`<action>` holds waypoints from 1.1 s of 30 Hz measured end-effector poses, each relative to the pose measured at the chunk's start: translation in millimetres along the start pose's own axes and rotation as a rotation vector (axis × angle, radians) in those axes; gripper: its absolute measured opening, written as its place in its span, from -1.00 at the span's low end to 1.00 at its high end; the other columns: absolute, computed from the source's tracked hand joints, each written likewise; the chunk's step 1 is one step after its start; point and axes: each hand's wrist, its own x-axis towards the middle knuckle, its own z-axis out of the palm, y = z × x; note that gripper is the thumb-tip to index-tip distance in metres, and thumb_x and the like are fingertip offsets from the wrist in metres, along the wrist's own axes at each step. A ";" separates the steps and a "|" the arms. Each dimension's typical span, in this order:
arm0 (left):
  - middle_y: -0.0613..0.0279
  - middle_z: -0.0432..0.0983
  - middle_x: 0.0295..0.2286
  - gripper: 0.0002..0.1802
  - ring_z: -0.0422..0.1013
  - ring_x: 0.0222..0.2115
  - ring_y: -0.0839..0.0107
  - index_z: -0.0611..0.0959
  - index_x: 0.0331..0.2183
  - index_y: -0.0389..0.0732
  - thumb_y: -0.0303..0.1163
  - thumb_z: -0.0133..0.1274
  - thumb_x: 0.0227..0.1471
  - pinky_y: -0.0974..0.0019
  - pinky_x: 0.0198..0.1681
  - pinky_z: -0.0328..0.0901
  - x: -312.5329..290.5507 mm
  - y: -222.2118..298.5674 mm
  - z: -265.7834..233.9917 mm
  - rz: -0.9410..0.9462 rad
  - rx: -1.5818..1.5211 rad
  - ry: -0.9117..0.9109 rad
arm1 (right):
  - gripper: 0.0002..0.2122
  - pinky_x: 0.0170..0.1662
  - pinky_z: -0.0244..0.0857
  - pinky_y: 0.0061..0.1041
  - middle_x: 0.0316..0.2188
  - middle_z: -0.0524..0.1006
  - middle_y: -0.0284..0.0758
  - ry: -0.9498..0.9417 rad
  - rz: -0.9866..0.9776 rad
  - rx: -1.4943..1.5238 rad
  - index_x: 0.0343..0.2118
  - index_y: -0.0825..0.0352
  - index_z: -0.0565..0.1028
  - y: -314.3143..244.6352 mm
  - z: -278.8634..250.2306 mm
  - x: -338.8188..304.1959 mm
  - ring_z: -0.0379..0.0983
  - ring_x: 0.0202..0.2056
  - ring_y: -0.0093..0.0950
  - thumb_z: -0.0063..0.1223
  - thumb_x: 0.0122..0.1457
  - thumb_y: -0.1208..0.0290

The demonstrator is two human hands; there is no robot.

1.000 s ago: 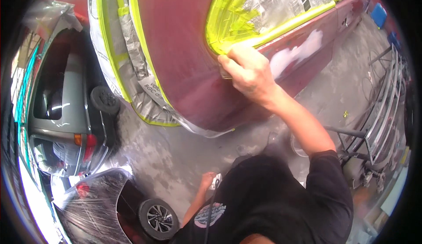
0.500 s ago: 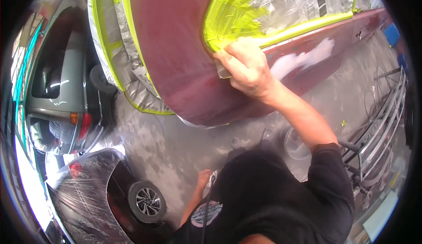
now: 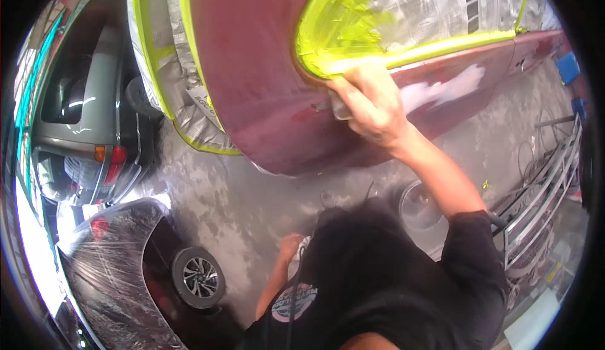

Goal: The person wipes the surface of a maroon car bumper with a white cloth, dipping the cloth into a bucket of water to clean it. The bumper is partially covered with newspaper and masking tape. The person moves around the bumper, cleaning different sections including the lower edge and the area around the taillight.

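Observation:
My right hand [image 3: 373, 105] is closed on a small greyish piece of sandpaper [image 3: 341, 107], largely hidden by the fingers. It presses on the dull maroon car panel [image 3: 265, 98], just below the corner of the window. Bright yellow-green masking tape [image 3: 346, 28] and newspaper-like sheeting [image 3: 435, 10] cover that window. A pale filler patch [image 3: 444, 88] lies on the panel right of my hand. Low by my waist, my left hand [image 3: 290, 247] is closed around something whitish, perhaps a cloth [image 3: 304, 248], mostly hidden by my black shirt.
A grey vehicle [image 3: 94, 117] stands at the left. Below it is a dark car under clear plastic film [image 3: 116, 255], its wheel [image 3: 198, 277] showing. A metal rack [image 3: 542, 192] and a round clear container [image 3: 419, 205] stand on the right, on the stained concrete floor [image 3: 214, 192].
My right hand has shifted slightly right and down in the picture with the sandpaper, while the whole view has also moved a little. My left hand stays by my waist.

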 end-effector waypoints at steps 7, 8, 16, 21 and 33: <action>0.06 0.71 -0.30 -0.77 0.56 -0.26 0.29 0.78 -0.25 -0.30 -0.44 0.08 0.15 0.25 -0.11 0.40 -11.1 -11.2 11.2 -0.010 -0.188 -0.043 | -0.76 -0.36 0.28 -0.31 -0.43 0.40 -0.27 -0.090 -0.095 0.040 -0.30 0.44 0.51 5.9 0.2 13.5 0.39 -0.41 -0.29 0.14 -0.10 0.54; 0.05 0.71 -0.30 -0.77 0.56 -0.26 0.29 0.77 -0.24 -0.30 -0.45 0.07 0.14 0.25 -0.11 0.40 -9.8 -17.9 11.5 0.016 -0.189 -0.040 | -0.75 -0.36 0.29 -0.31 -0.43 0.41 -0.28 -0.137 -0.115 0.028 -0.30 0.43 0.51 10.5 -8.6 6.8 0.39 -0.41 -0.30 0.15 -0.10 0.52; -0.01 0.70 -0.25 -0.76 0.57 -0.23 0.26 0.76 -0.22 -0.32 -0.46 0.09 0.12 0.24 -0.07 0.40 -6.0 -59.6 37.0 0.033 -0.340 -0.066 | -0.69 -0.37 0.32 -0.36 -0.40 0.51 -0.26 -0.190 -0.115 0.042 -0.26 0.43 0.60 9.1 -8.2 14.9 0.45 -0.43 -0.31 0.20 -0.17 0.55; 0.00 0.69 -0.24 -0.77 0.58 -0.18 0.23 0.76 -0.26 -0.32 -0.41 0.12 0.09 0.20 -0.02 0.40 16.2 -50.0 38.7 0.075 -0.194 0.000 | -0.68 -0.36 0.36 -0.33 -0.37 0.54 -0.24 -0.088 -0.135 -0.028 -0.25 0.43 0.59 16.7 -14.3 -2.2 0.49 -0.41 -0.28 0.20 -0.17 0.58; -0.01 0.66 -0.18 -0.64 0.56 -0.10 0.10 0.76 -0.24 -0.25 -0.22 -0.01 0.18 0.15 0.05 0.39 28.5 -30.3 27.5 0.079 0.151 -0.089 | -0.63 -0.23 0.41 -0.25 -0.33 0.56 -0.18 -0.093 0.279 0.010 -0.18 0.39 0.54 -20.0 -62.0 -13.2 0.51 -0.29 -0.20 0.23 -0.17 0.69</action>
